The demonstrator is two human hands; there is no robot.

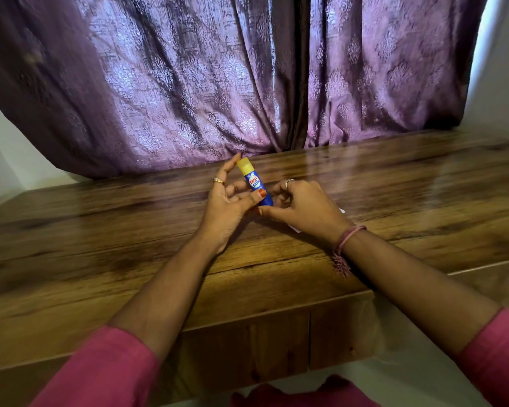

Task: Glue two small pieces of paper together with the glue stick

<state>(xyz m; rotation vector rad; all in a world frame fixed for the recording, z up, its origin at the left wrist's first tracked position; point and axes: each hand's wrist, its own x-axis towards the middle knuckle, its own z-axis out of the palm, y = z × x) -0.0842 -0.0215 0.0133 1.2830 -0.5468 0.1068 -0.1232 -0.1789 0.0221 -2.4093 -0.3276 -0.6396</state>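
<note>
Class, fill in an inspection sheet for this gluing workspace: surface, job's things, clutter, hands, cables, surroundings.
Surface: glossy wooden table, with cabinet doors below its front edge.
Job's things: blue glue stick with yellow cap on, held nearly upright; white paper lies mostly hidden under the right hand, piece count cannot be told.
Clutter: nothing seen.
Hands: left hand grips the glue stick, thumb on the barrel; right hand is at its base, over the paper.
Cables: nothing seen.
Surroundings: purple patterned curtain behind the table; pale walls at both sides.
</note>
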